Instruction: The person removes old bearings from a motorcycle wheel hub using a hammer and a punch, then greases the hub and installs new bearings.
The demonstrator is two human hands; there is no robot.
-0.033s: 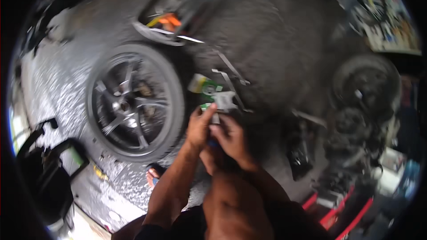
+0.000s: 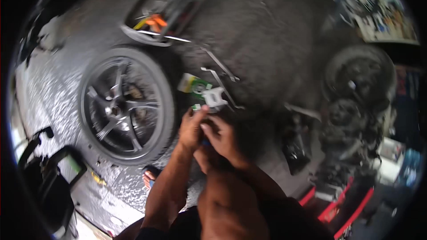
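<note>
Reaching forward, your left hand (image 2: 190, 130) and right hand (image 2: 223, 138) sit close together; I cannot tell whether either clasps the white piece (image 2: 215, 97) just beyond them.

A vehicle repair workshop: a spoked motor-vehicle wheel (image 2: 116, 112) with its tyre is lying flat on a dark, stained floor (image 2: 267, 40). Metal wrenches (image 2: 221, 65) are resting beside it, and a tool tray (image 2: 147, 38) is sitting above. At right, a red-edged tool case (image 2: 355, 212) is standing near dark, blurred shapes (image 2: 344, 115), possibly machine parts.
</note>
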